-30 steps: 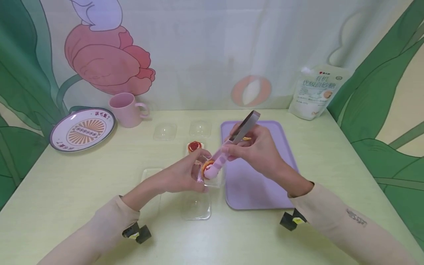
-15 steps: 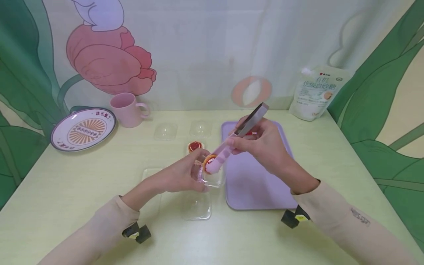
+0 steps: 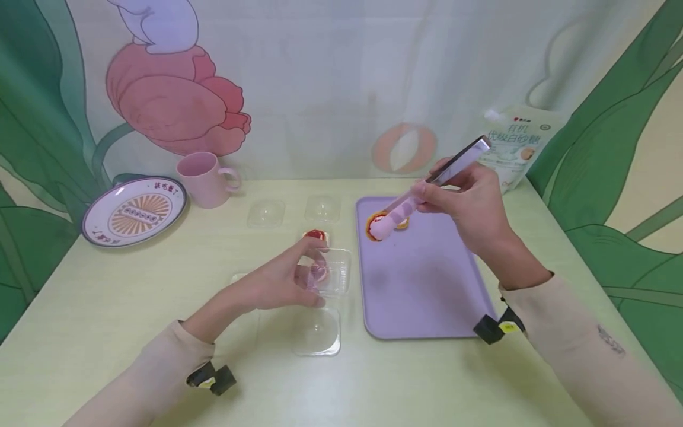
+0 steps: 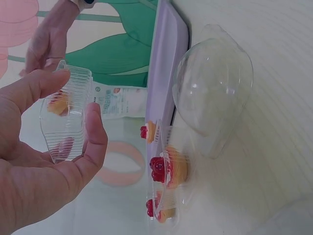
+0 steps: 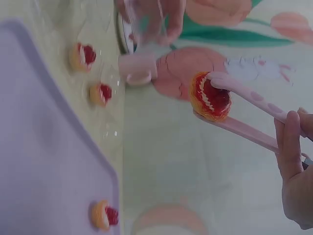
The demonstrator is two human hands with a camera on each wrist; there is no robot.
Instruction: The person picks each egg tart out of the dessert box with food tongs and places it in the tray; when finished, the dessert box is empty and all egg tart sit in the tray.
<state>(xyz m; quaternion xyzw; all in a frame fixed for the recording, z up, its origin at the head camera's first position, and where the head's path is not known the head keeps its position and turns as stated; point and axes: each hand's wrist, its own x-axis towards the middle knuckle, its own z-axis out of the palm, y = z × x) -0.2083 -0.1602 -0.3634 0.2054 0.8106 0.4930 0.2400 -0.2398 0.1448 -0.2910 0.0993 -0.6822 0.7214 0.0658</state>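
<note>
My left hand (image 3: 283, 279) holds a clear plastic box (image 3: 335, 271) by its sides, above the table. In the left wrist view, thumb and fingers curl around that box's ribbed wall. My right hand (image 3: 469, 204) grips pink tongs (image 5: 249, 132) with a metal handle end. Between the tong tips is a fruit tart (image 5: 208, 98) with red topping and white cream, raised over the lilac tray's left side. A second tart (image 5: 102, 214) sits on the tray, partly behind the tongs in the head view. Two more tarts stand on the table, one at the back (image 3: 316, 235).
The lilac tray (image 3: 421, 296) lies right of centre. Clear plastic lids or boxes (image 3: 317, 335) lie on the table near and far. A pink mug (image 3: 203, 181), a patterned plate (image 3: 133, 212) and a white sugar bag (image 3: 517, 139) stand along the back.
The tongs, with the tart between their tips, have moved up and right from the held box to over the tray. My left hand has shifted slightly left, still holding the box.
</note>
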